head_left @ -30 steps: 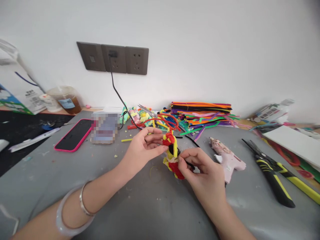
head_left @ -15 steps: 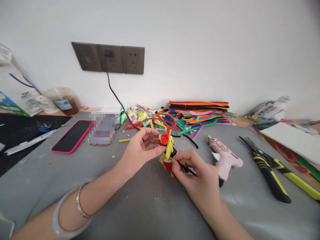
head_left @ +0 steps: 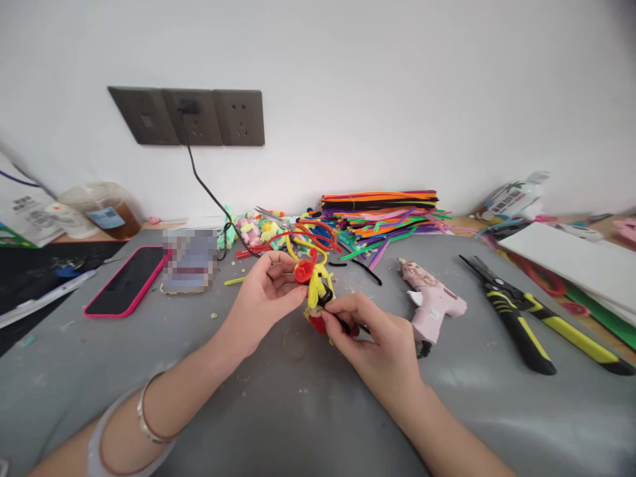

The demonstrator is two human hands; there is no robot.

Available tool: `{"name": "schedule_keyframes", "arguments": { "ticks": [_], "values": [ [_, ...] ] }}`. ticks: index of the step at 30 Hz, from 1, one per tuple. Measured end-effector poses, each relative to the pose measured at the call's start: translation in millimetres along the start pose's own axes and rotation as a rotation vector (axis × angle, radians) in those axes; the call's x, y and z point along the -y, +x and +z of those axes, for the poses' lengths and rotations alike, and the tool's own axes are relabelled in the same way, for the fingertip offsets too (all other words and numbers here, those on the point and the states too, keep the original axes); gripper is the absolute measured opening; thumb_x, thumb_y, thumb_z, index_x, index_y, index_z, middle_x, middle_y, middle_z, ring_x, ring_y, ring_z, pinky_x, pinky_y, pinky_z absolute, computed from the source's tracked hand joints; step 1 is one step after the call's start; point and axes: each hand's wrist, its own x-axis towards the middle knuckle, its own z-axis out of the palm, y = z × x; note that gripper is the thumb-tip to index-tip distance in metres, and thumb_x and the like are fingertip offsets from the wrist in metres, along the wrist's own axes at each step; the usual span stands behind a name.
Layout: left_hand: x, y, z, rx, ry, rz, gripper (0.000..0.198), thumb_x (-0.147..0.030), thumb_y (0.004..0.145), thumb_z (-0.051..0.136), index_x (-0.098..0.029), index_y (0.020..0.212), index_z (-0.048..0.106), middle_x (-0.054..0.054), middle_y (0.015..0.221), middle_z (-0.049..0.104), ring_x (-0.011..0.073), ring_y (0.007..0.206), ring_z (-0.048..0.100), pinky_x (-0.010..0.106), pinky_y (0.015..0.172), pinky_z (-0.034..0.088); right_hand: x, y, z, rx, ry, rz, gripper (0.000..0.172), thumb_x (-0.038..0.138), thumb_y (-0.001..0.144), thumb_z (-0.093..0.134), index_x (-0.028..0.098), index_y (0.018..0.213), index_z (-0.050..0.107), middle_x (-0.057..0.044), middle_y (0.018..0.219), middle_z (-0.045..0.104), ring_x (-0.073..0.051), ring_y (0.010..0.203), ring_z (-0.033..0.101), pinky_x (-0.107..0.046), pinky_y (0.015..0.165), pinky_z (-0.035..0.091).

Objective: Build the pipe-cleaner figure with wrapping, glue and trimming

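Note:
Between my hands is a small pipe-cleaner figure [head_left: 317,291] in red, yellow and black, held above the grey table mat. My left hand [head_left: 271,291] pinches its red coiled upper part between thumb and fingers. Lower down, my right hand [head_left: 370,328] is closed on the figure's black pipe cleaner, close to the red lower part. The fingertips of my right hand cover some of the lower figure. A black strip runs under its curled fingers.
Behind lie bundled pipe cleaners [head_left: 380,202], scissors [head_left: 268,215] and small fuzzy pieces. A pink glue gun [head_left: 432,301] and yellow-black pliers [head_left: 519,318] rest to the right. On the left are a pink-cased phone [head_left: 126,281] and a drink cup [head_left: 109,215].
The camera view has turned slightly, so the table things appear shifted left. The figure has tilted a little in my hands, showing more of its black part.

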Motion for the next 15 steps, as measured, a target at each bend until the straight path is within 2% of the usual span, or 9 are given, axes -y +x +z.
{"name": "schedule_keyframes", "arguments": {
  "ticks": [3, 7, 15],
  "values": [
    [-0.5, -2.2, 0.4, 0.044, -0.036, 0.023, 0.036, -0.017, 0.074, 0.086, -0.021, 0.097, 0.058, 0.002, 0.108, 0.068, 0.0151, 0.098, 0.067, 0.027, 0.086, 0.055, -0.4, 1.4, -2.3, 0.004, 0.019, 0.048, 0.014, 0.012, 0.092, 0.058, 0.023, 0.084, 0.057, 0.008, 0.057, 0.052, -0.007, 0.046, 0.046, -0.016, 0.047, 0.040],
    [0.1, -2.6, 0.8, 0.078, -0.045, 0.040, 0.036, -0.020, 0.075, 0.087, -0.021, 0.098, 0.059, 0.004, 0.116, 0.064, 0.0194, 0.107, 0.066, 0.033, 0.094, 0.055, -1.9, 2.2, -5.0, 0.009, 0.054, 0.116, 0.014, 0.013, 0.091, 0.058, 0.023, 0.082, 0.056, 0.006, 0.060, 0.060, -0.007, 0.047, 0.055, -0.016, 0.048, 0.043],
    [-1.4, -0.5, 0.3, 0.043, 0.029, 0.021, 0.033, -0.018, 0.074, 0.086, -0.020, 0.096, 0.062, 0.002, 0.103, 0.066, 0.0175, 0.098, 0.066, 0.029, 0.084, 0.056, -5.4, 7.1, -8.3, 0.026, 0.144, 0.201, 0.012, 0.013, 0.090, 0.057, 0.022, 0.082, 0.059, 0.003, 0.062, 0.067, -0.010, 0.052, 0.062, -0.019, 0.049, 0.045]
  ]
}}
